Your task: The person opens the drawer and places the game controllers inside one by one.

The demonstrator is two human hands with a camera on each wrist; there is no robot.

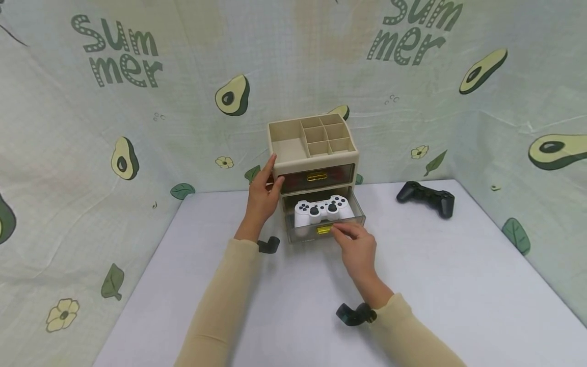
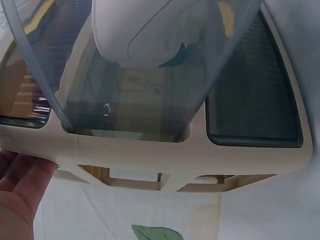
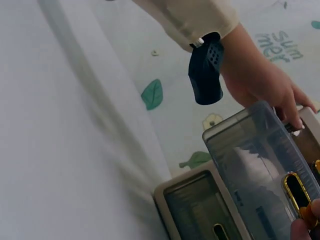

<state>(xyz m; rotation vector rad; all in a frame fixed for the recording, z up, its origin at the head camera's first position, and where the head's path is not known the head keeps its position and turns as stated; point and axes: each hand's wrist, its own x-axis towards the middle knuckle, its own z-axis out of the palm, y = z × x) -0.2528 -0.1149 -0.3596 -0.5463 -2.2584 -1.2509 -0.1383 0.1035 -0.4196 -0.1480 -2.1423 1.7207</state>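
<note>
A beige desk organizer (image 1: 312, 148) with two smoky drawers stands at the back of the table. Its lower drawer (image 1: 341, 224) is pulled out, and a white game controller (image 1: 322, 209) lies inside it. My left hand (image 1: 274, 172) grips the organizer's left front corner, thumb on the front and fingers along the side. The fingers of my right hand (image 1: 337, 230) pinch the lower drawer's gold handle (image 1: 323, 230). The left wrist view looks through the drawer (image 2: 150, 100) at the controller (image 2: 145, 35). In the right wrist view the gold handle (image 3: 298, 192) sits beside my fingertip (image 3: 305, 230).
A black game controller (image 1: 426, 199) lies on the white table (image 1: 458, 285) to the right of the organizer. The upper drawer (image 1: 316, 177) is closed. Avocado-print cloth walls (image 1: 91, 153) enclose the table on three sides.
</note>
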